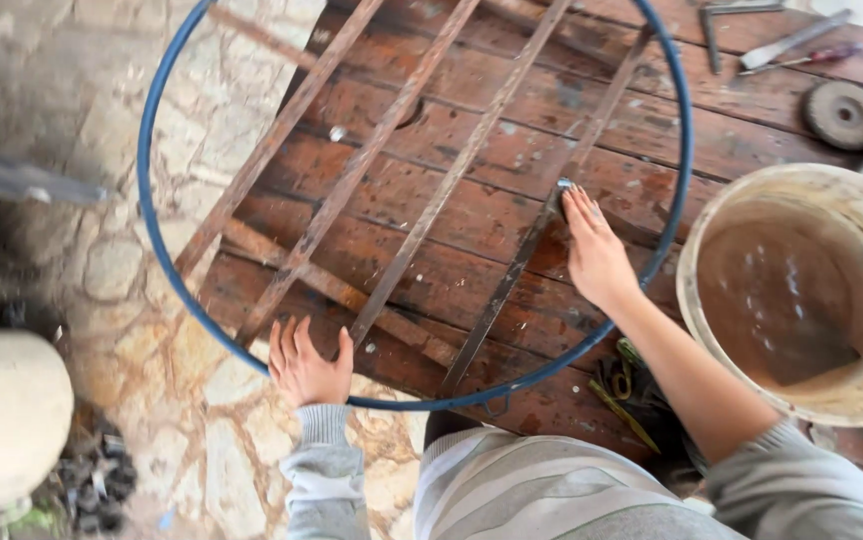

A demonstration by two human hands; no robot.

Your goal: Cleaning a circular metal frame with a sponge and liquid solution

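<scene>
We had the left hand point(304, 362) flat and open on the blue hoop point(157, 240), steadying it, while the right hand point(594, 252) pressed a rusty bar point(512, 280) inside the hoop, grip open, grasping nothing.

- The blue metal hoop crossed by rusty bars point(165, 262) lies on the worn red wooden counter point(512, 160), overhanging its left edge.
- The pale round bucket point(802, 290) sits right of the hoop.
- The grey grinding disc point(845, 114) and loose hand tools point(792, 45) lie far right.
</scene>
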